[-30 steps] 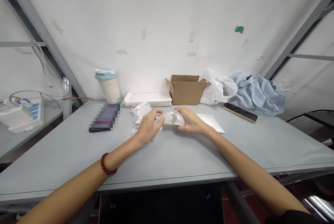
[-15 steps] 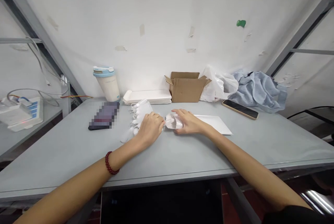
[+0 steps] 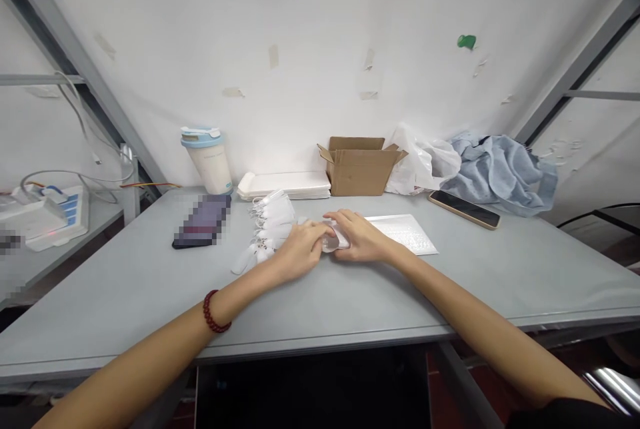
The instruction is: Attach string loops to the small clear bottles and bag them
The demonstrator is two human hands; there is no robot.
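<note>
A white bubble mailer (image 3: 405,234) lies on the table with its mouth facing left. My right hand (image 3: 363,237) grips it near that mouth, thumb and fingers holding the opening apart. My left hand (image 3: 301,249), wearing a dark red bead bracelet (image 3: 216,312) on its wrist, has its fingers bent at the mouth, the fingertips partly inside. Whatever those fingers hold is hidden. Just left of this hand lies a row of white tag-like pieces (image 3: 275,208) with thin cords and small metal parts.
Along the wall stand a cup with a blue lid (image 3: 210,161), a stack of white mailers (image 3: 285,184), an open cardboard box (image 3: 363,169), a white plastic bag (image 3: 420,161) and a blue cloth (image 3: 505,172). Phones lie left (image 3: 204,221) and right (image 3: 465,209). A power strip (image 3: 65,219) sits far left.
My left hand has moved slightly right, its fingers now reaching into the mailer's mouth. The small whitish thing at its fingertips is out of sight. The mailer has turned a little, its bubbled surface showing.
</note>
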